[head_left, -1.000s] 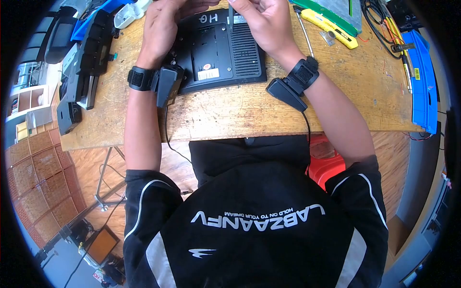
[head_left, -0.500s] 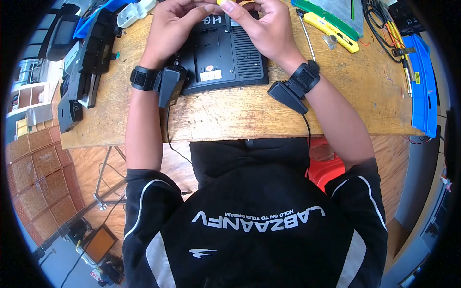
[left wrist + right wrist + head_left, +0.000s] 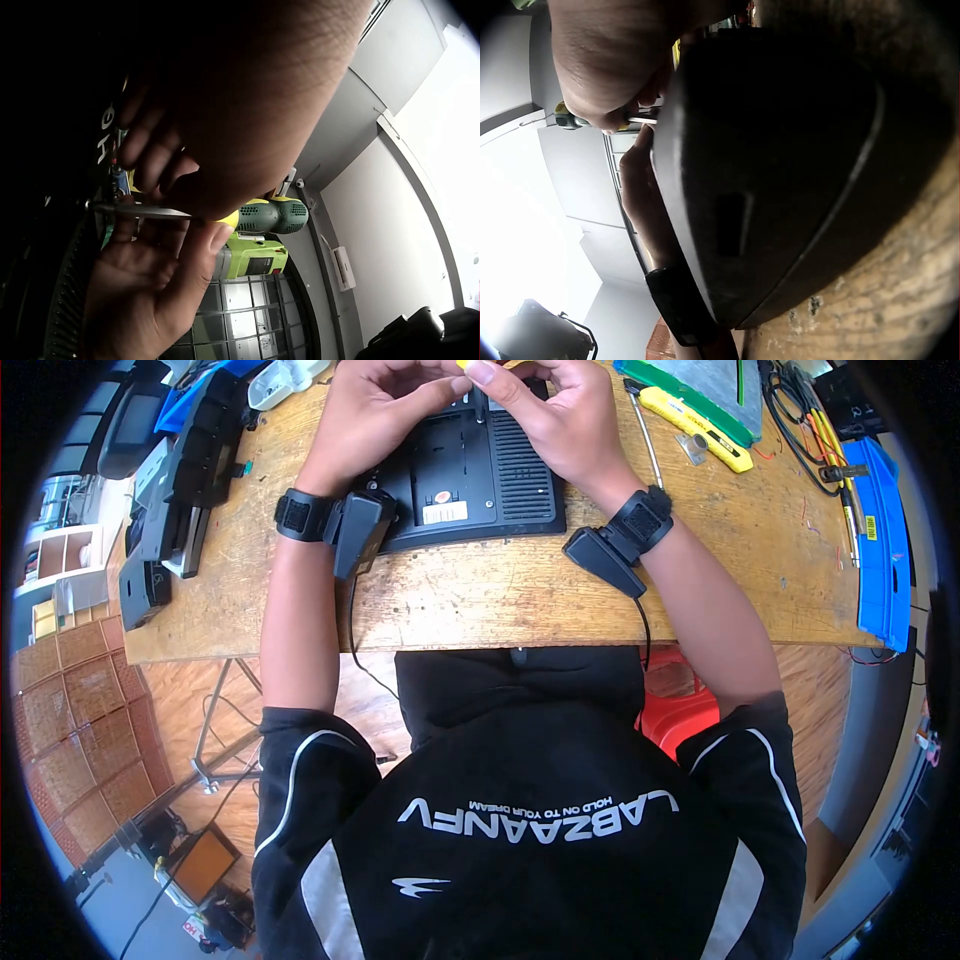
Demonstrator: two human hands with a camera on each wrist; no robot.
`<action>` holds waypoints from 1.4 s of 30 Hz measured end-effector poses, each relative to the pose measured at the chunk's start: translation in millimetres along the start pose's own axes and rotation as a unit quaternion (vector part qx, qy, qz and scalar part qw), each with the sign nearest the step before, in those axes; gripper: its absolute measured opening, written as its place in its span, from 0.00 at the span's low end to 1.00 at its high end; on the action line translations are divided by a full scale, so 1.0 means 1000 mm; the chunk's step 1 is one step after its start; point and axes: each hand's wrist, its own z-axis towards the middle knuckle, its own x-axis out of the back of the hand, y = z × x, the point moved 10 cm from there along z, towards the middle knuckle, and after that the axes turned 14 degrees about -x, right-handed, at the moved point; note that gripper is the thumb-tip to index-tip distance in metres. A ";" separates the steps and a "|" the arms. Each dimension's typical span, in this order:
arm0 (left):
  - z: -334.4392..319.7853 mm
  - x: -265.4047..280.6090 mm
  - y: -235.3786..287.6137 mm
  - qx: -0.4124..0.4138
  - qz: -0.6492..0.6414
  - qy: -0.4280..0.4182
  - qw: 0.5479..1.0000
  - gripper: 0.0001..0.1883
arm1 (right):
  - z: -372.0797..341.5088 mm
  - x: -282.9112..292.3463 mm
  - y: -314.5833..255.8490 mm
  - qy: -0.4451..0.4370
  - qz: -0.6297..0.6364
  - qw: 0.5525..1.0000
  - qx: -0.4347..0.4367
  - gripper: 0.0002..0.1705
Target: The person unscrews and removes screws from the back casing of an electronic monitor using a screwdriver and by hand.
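A black device (image 3: 425, 485) with vent slots and a white label lies flat on the wooden table, hand-lettered near its far edge. Over it stands a screwdriver (image 3: 274, 215) with a green and yellow handle; its shaft (image 3: 479, 406) points down, tip at a screw on the casing. My right hand (image 3: 572, 428) pinches the yellow collar below the handle, thumb on the near side. From the other side my left hand (image 3: 375, 425) holds the shaft close under the collar, thumb extended toward it. The handle's top is outside the head view, and the left fingertips are partly hidden.
Right of the device lie a thin metal rod (image 3: 652, 445), a yellow utility knife (image 3: 695, 428), a green-edged case (image 3: 690, 390) and cables (image 3: 785, 405). A blue tray (image 3: 880, 560) lines the right edge. Black equipment (image 3: 180, 480) and a white plastic container (image 3: 285, 382) stand left.
My left hand has come right and inward to the screwdriver, its thumb now near the right one. The yellow collar has come into view at the top.
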 end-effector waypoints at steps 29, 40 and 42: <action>0.008 0.014 0.019 -0.050 0.058 0.066 0.995 0.15 | -0.001 0.016 0.012 0.078 0.082 0.993 -0.026 0.08; 0.009 0.016 0.017 -0.078 0.031 0.059 0.995 0.27 | 0.002 0.005 0.018 0.025 0.098 0.990 -0.097 0.18; 0.008 0.015 0.017 -0.078 0.028 0.057 0.995 0.27 | 0.003 0.007 0.019 0.035 0.105 0.991 -0.069 0.17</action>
